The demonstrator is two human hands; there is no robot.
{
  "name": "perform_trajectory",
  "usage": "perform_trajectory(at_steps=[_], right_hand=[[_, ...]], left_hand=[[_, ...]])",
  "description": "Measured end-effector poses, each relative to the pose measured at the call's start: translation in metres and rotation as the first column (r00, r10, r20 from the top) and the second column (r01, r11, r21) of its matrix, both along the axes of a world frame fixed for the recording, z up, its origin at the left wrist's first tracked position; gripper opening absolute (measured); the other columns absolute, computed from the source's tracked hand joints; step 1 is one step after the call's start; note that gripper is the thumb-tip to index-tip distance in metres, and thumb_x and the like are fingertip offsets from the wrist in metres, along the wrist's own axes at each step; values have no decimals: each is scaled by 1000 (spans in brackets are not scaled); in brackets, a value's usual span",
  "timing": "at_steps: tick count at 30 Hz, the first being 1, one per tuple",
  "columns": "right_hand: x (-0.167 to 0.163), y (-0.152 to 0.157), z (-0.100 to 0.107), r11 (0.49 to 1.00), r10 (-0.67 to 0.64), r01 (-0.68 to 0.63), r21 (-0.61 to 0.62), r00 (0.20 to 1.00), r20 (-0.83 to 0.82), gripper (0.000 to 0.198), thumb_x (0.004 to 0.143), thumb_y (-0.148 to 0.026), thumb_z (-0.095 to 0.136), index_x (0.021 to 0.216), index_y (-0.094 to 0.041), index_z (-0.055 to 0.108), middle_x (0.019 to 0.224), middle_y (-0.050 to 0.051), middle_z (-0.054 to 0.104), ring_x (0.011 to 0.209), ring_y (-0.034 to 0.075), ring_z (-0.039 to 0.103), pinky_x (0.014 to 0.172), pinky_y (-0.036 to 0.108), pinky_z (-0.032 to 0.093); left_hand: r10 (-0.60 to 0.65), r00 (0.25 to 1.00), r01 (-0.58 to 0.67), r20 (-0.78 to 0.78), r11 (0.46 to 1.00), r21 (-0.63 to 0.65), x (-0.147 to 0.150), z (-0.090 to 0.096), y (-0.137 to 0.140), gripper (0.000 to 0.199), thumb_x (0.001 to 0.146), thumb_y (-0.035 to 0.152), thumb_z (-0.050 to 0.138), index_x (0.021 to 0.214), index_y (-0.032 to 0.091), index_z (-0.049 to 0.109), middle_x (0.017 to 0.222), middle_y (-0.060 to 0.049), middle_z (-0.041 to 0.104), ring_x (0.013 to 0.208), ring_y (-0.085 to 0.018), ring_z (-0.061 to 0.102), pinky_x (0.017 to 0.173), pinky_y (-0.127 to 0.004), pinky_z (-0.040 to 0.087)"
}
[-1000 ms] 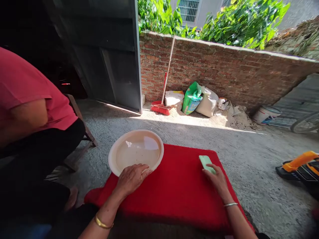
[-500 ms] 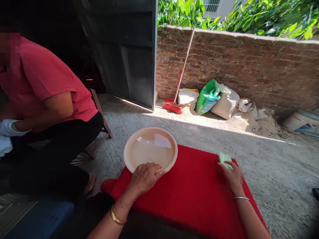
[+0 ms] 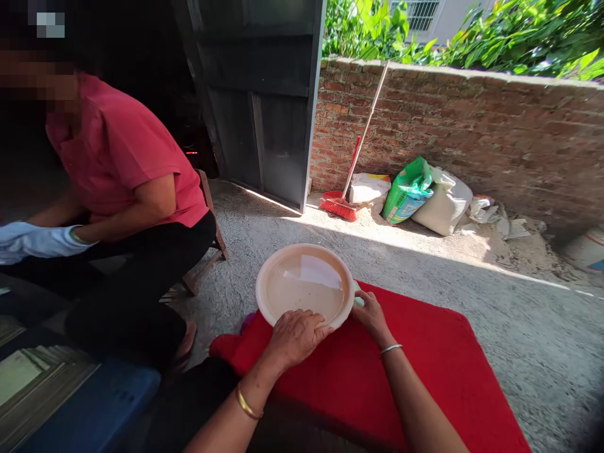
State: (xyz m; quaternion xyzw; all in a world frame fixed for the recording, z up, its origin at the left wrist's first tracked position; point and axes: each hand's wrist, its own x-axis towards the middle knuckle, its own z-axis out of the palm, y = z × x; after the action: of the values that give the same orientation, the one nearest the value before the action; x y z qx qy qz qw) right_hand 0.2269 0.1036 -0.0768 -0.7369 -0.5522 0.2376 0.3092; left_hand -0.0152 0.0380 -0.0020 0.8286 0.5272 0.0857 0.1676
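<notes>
A round, pale pink basin [image 3: 274,262] with clear liquid and a few dark specks in it rests on the far left part of a red cloth-covered surface [image 3: 415,358]. My left hand [image 3: 299,336] is closed over its near rim, the fingers reaching inside and the thumb along the edge. Against the basin's right side, my right hand [image 3: 371,314] grips a small pale green rectangular thing [image 3: 358,297]. Fingers and basin hide much of that thing, so its exact kind is unclear.
On the left, a person in a red shirt [image 3: 136,145] sits with white gloves [image 3: 51,242] on. A blue crate [image 3: 127,384] holds stacked flat pieces. A dark metal door [image 3: 264,113], a broom [image 3: 342,207] and several sacks [image 3: 443,201] stand farther off by a brick wall [image 3: 453,119].
My right hand has carried the pale green thing leftward from the red surface's far right corner to the basin's side. My left hand stays on the rim. The view has swung slightly left.
</notes>
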Motion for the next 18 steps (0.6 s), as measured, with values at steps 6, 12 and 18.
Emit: perform_trajectory(at_steps=[6,12,18], right_hand=[[105,-40,30,918,-391,395,-37,917,80,58,66,-59,58,105,-17,70,75,7,63,75,30,62,67,41,48],[94,-55,28,853,-496,517,-64,843,208,52,69,-54,58,107,-19,68,89,13,60,84,35,61,67,45,47],[-16,-54,6,998,-56,58,-14,990,129,27,64,-39,72,90,-30,72,92,1,58,79,19,60,65,28,42]], left_hand=[[-4,1000,4,15,1000,-4,0,3,0,46,100,58,39,113,28,71,106,-6,75,104,-24,67,91,-36,47],[-11,999,11,32,1000,13,-1,0,0,45,100,56,39,116,27,70,109,-7,75,107,-25,67,93,-37,47],[-20,1000,20,10,999,28,-1,2,0,44,101,55,38,117,28,69,112,-5,74,106,-25,67,90,-37,48]])
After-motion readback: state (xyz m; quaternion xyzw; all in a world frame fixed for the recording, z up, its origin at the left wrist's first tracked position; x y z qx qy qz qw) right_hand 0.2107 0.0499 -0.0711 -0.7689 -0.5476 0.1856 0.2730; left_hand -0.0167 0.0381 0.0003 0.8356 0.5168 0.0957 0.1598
